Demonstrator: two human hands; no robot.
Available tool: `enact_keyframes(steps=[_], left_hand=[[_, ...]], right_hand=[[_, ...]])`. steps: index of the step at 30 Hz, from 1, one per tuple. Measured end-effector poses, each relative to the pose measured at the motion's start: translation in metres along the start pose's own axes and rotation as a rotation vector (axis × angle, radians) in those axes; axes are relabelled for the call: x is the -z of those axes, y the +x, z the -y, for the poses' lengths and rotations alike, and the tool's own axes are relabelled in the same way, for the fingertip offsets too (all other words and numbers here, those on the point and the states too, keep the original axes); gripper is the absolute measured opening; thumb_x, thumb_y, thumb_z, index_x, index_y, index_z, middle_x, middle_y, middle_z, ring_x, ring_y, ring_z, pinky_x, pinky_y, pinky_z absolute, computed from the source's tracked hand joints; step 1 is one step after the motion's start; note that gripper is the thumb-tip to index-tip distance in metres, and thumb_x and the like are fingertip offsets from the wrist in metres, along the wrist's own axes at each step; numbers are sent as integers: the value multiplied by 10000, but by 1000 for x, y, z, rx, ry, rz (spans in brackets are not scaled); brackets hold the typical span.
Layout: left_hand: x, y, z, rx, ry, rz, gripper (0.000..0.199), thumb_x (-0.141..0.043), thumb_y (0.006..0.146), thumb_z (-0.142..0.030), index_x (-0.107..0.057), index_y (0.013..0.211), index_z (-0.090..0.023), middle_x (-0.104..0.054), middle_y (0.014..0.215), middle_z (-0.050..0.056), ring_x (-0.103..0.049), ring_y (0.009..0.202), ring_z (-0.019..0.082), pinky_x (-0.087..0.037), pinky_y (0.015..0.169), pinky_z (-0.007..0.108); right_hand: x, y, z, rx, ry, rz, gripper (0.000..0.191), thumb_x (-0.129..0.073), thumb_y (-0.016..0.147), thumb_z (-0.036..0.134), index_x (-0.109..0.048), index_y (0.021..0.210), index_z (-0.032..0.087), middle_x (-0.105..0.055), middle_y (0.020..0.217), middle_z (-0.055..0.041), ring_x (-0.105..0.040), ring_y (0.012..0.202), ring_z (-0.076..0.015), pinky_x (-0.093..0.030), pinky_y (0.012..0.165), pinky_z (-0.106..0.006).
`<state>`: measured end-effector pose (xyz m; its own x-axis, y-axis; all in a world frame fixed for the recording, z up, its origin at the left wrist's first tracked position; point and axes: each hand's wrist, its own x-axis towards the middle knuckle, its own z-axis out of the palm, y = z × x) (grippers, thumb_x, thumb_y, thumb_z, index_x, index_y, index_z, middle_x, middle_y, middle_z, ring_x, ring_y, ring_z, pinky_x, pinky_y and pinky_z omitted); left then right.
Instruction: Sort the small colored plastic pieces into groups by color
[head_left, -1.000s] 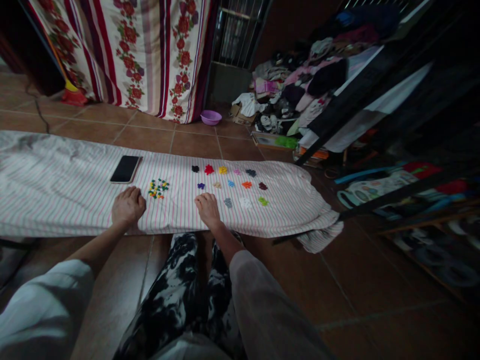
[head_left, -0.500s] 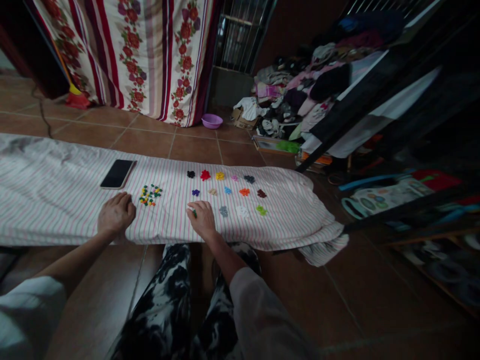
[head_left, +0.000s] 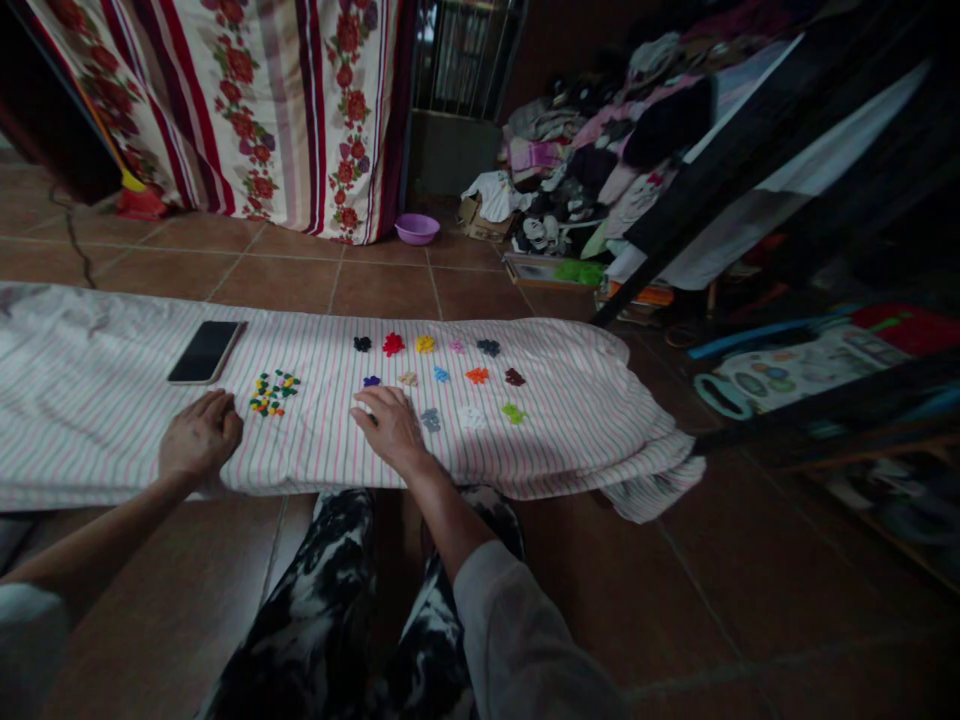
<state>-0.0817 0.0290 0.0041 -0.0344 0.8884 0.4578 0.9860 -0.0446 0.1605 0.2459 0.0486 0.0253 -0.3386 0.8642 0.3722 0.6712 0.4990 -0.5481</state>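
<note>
My left hand [head_left: 201, 435] rests on the striped cloth [head_left: 315, 440], its fingers curled closed and nothing showing in them. Just right of it lies a mixed cluster of small green, yellow and orange pieces [head_left: 274, 393]. My right hand [head_left: 388, 425] is over the cloth, palm down, with its fingers and thumb apart; what lies beneath the palm is hidden. Beyond its fingertips sit dark blue pieces [head_left: 372, 381] and beige pieces [head_left: 408, 378]. Grey pieces [head_left: 430, 419] lie close to its right side, then white pieces [head_left: 472, 416] and lime green pieces [head_left: 514, 412].
A phone [head_left: 206, 352] lies behind my left hand. Small piles in rows include black [head_left: 362, 344], red [head_left: 393, 343], yellow [head_left: 425, 343] and orange pieces [head_left: 477, 375]. On the floor beyond are a purple basin [head_left: 417, 229] and heaped clothes [head_left: 585, 170].
The view has shifted a little, moving the phone and mixed cluster left in the picture. My right hand has spread over the green pieces that showed by its fingers. My left hand stays curled.
</note>
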Motion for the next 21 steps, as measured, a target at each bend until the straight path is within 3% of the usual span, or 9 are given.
enact_keyframes(steps=[5,8,14,21], left_hand=[[0,1,1,-13,-7,-1,389,-345,873,-360,-604,1075,-152,-683,1201,164,-631,1150,303,-489,1039,479],[1,1,0,-25,-10,-5,402,-337,874,-358,-608,1071,-135,-685,1190,175,-631,1149,303,-487,1044,470],[2,0,-1,-13,0,2,423,-313,888,-356,-614,1072,-122,-678,1209,189,-618,1176,304,-471,1063,471],[3,0,0,23,-5,16,434,-343,878,-362,-626,1098,-117,-674,1230,171,-621,1180,277,-451,1088,435]], right_hand=[[38,-14,-44,-157,-17,-173,225,-553,951,248,-717,1105,255,-706,1165,-61,-577,1145,-235,-425,1050,-419],[49,-33,-67,-191,-30,-183,220,-611,907,256,-723,1097,240,-713,1157,-81,-597,1132,-248,-445,1044,-431],[42,-47,-74,-48,31,-164,319,-590,909,260,-683,1213,229,-665,1259,-102,-547,1235,-247,-428,1102,-452],[22,-39,-70,-85,-6,-100,285,-529,910,141,-719,1111,209,-687,1166,-97,-570,1152,-238,-443,1077,-434]])
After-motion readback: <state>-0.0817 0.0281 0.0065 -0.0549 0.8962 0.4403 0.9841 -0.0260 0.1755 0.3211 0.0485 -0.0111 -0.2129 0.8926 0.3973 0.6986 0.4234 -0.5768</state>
